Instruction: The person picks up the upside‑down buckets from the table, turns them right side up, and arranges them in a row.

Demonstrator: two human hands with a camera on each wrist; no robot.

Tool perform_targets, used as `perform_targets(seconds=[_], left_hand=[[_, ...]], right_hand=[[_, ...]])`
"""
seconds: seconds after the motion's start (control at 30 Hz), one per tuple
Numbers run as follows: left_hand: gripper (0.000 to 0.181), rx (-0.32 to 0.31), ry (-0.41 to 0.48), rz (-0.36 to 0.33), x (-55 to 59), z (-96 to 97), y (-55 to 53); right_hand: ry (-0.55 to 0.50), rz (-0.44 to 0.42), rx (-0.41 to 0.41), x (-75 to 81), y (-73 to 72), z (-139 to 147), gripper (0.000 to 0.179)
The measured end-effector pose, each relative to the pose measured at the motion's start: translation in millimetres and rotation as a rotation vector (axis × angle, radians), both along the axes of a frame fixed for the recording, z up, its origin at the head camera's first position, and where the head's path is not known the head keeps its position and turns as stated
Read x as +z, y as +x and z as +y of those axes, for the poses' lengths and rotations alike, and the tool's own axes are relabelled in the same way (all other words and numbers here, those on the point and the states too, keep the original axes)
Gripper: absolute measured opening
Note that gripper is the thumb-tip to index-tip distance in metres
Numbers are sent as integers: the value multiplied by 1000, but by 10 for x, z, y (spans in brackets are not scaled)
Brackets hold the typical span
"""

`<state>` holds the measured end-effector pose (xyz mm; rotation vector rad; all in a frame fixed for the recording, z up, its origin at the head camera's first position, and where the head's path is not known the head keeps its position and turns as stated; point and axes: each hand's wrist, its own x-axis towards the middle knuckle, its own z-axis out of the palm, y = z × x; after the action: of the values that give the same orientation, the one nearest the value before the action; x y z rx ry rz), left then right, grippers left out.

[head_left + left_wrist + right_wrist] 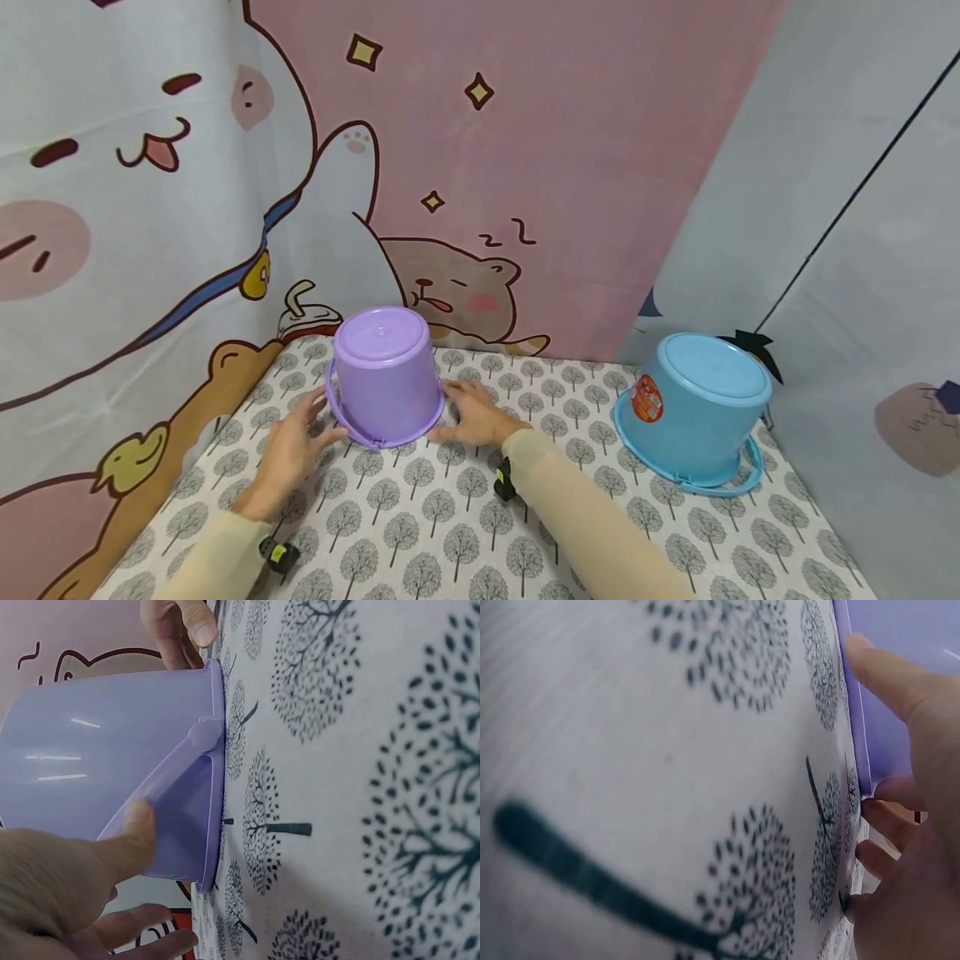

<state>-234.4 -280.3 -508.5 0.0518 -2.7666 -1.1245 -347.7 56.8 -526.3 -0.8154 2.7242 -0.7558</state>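
A purple plastic bucket [386,387] stands upside down on the tree-patterned cloth, base up and rim down. Its purple handle [335,408] hangs round the left and front side. My left hand [288,454] is spread at the bucket's left; in the left wrist view its thumb [139,825] lies over the handle, though contact is unclear. On the other side my right hand [480,414] is by the lower right rim, thumb in front and fingers further back. The right wrist view shows the bucket's rim [861,742] beside the thumb and fingertips, which seem to touch it.
A light blue bucket [705,417] with a red label [647,398] also stands upside down at the right, its handle [752,467] low on the cloth. Cartoon-printed curtains [585,167] enclose the table's back and sides. The patterned cloth [457,533] covers the tabletop.
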Motion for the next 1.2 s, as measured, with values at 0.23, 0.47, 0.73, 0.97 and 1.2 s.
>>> perform_targets(seconds=[0.23,0.47,0.73,0.97,1.2], left_hand=[[124,-101,-40,-46,1,54,-50],[141,-155,-37,15,-17,112,-66],[143,-148,-15,67,-14,119,-104],[139,-172,35,161,86,118,-113],[133,-157,74,154,158,111,-59]], right_hand=[[24,30,11,-24,-33,-43,122],[4,37,29,4,-11,-29,125],[-48,36,47,-17,-27,-1,124],[-127,7,29,9,0,34,116],[-232,29,-3,68,61,118,110]])
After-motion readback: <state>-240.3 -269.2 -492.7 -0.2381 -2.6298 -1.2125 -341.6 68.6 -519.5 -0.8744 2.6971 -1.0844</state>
